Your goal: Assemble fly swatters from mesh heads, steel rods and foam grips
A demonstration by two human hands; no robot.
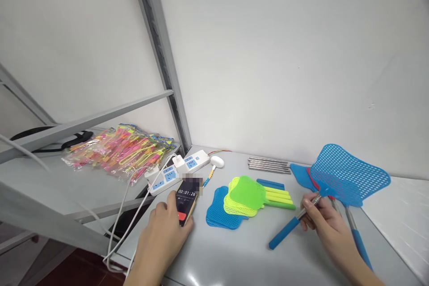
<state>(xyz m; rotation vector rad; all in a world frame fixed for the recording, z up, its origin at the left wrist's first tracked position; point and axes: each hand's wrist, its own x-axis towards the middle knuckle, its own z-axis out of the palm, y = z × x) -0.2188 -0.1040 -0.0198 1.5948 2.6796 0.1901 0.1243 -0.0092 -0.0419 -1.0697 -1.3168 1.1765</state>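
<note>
My left hand point(167, 228) is closed around a phone point(187, 196), whose screen shows a running timer and a red button. My right hand point(323, 221) pinches the metal shaft of a blue fly swatter point(348, 174), with its blue grip point(284, 232) pointing down to the left. Behind that head lie more swatters on the table, partly hidden, one with a blue handle point(361, 246). Between my hands, loose swatter heads overlap: blue point(219, 212), yellow point(231, 208) and green point(247, 192). Beside them are yellow handle grips point(278, 194) and a blue grip point(271, 184).
Several metal rods point(268, 165) lie near the wall. A white power strip point(201, 159) with plugs and cables stands at the left, near a small white case point(217, 161). Bagged colourful items point(127, 152) cover the left shelf. A white sheet point(398, 223) lies right.
</note>
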